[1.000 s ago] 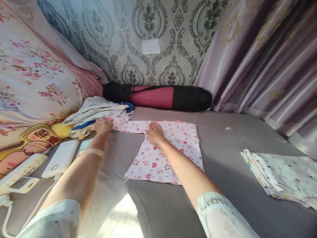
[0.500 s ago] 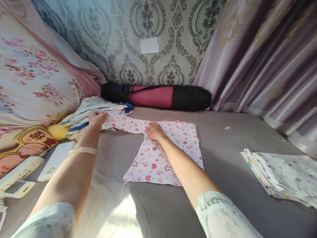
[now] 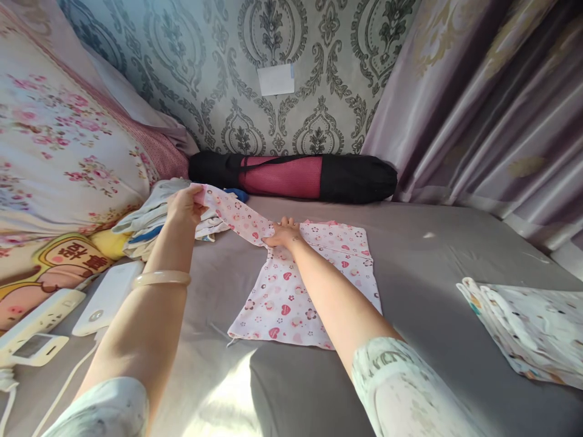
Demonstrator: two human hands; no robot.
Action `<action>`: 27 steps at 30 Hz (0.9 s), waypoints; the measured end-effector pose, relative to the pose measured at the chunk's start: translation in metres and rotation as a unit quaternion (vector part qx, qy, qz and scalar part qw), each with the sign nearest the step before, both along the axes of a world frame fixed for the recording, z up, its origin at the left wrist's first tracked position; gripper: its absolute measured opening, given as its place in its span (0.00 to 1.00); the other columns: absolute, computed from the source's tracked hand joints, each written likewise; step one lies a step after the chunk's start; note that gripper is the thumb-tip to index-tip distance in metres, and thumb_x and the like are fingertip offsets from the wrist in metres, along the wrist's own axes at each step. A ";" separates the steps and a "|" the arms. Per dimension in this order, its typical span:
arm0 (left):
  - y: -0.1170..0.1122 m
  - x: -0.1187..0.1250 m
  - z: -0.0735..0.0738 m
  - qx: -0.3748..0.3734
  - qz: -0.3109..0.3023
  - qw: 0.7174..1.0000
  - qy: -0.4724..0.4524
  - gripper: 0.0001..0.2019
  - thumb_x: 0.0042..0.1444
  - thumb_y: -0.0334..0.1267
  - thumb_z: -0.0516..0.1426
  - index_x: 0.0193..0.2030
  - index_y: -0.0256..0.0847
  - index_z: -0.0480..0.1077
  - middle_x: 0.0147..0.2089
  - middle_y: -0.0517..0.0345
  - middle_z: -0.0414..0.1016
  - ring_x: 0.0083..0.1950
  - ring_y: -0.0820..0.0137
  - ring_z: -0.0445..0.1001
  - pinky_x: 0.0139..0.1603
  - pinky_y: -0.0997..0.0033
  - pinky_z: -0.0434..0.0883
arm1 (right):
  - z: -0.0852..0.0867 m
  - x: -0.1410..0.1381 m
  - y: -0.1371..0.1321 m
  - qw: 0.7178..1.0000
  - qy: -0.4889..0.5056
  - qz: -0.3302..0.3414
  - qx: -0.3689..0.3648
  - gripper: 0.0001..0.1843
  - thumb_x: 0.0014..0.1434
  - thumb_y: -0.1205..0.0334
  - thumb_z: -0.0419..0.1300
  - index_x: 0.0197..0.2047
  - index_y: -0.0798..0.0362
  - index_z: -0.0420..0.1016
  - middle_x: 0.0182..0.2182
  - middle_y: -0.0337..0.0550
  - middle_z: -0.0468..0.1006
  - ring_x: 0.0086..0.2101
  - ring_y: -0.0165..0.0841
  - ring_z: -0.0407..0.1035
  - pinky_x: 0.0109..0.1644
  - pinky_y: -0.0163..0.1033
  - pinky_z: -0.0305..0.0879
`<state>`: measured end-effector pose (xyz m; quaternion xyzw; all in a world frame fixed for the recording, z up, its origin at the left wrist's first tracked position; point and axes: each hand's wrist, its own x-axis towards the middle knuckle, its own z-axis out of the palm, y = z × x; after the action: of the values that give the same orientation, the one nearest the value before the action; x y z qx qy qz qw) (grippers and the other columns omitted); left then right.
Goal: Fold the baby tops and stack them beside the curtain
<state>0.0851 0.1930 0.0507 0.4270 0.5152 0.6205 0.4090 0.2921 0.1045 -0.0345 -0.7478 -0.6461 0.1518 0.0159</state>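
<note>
A small white garment printed with pink hearts and flowers lies flat on the grey bed sheet. My left hand is closed on the end of its left sleeve and holds it lifted off the sheet. My right hand presses flat on the garment where the sleeve meets the body, fingers together. A pale bangle circles my left wrist.
A pile of folded clothes sits behind my left hand beside a floral pillow. A black and red roll bag lies along the wall. A folded patterned cloth lies at right. A white power bank and power strip lie at left.
My left hand has taken hold of the sleeve end and raised it off the sheet, swinging it toward the middle. My right hand stays pressed at the shoulder.
</note>
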 end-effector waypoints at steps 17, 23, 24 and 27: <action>-0.073 0.137 -0.031 0.017 -0.063 0.998 0.013 0.08 0.50 0.41 0.60 0.30 0.39 0.67 0.25 0.62 0.67 0.29 0.71 0.72 0.31 0.73 0.71 | -0.001 0.061 -0.062 0.867 0.465 -0.136 0.115 0.29 0.68 0.56 0.43 0.70 0.53 0.56 0.59 0.54 0.73 0.56 0.39 0.70 0.58 0.48 0.67; -0.109 0.191 -0.073 0.021 -0.096 0.991 0.093 0.07 0.57 0.41 0.56 0.33 0.41 0.66 0.30 0.59 0.71 0.34 0.70 0.73 0.38 0.71 0.70 | -0.003 0.095 -0.097 0.739 0.633 -0.219 0.073 0.29 0.70 0.56 0.36 0.67 0.60 0.57 0.60 0.62 0.70 0.54 0.38 0.72 0.55 0.47 0.70; -0.116 0.197 -0.079 0.026 -0.105 0.989 0.104 0.06 0.58 0.41 0.55 0.33 0.41 0.66 0.31 0.59 0.72 0.35 0.70 0.73 0.40 0.71 0.70 | -0.004 0.098 -0.100 0.735 0.637 -0.220 0.076 0.30 0.70 0.55 0.34 0.67 0.60 0.57 0.60 0.62 0.71 0.54 0.38 0.72 0.55 0.47 0.70; -0.131 0.212 -0.094 0.029 -0.146 0.982 0.119 0.05 0.60 0.40 0.55 0.35 0.41 0.65 0.32 0.58 0.72 0.36 0.70 0.73 0.40 0.71 0.69 | -0.006 0.106 -0.105 0.725 0.648 -0.215 0.088 0.32 0.70 0.50 0.31 0.65 0.59 0.58 0.54 0.62 0.75 0.51 0.41 0.74 0.54 0.50 0.71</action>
<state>0.2966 0.0620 -0.0436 0.5800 0.4740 0.5137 0.4183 0.3976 -0.0008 -0.0403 -0.5813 -0.3103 0.5346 0.5291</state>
